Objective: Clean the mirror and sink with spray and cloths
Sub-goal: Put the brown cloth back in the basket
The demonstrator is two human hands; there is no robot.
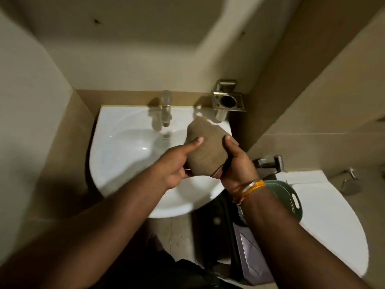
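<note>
A folded brown cloth (pixel 206 149) is held above the right side of the white sink (pixel 125 155). My left hand (pixel 177 163) grips its left edge with the thumb on top. My right hand (pixel 237 163) grips its right edge, also thumb on top. The sink's chrome tap (pixel 166 109) stands at the back middle of the basin. No mirror or spray bottle shows in this view.
A chrome tumbler holder (pixel 228 101) is fixed to the wall behind the sink's right corner. A white toilet (pixel 329 222) stands to the right, with a dark green object (pixel 285 197) on it. A purple box (pixel 252 255) sits on the floor between them.
</note>
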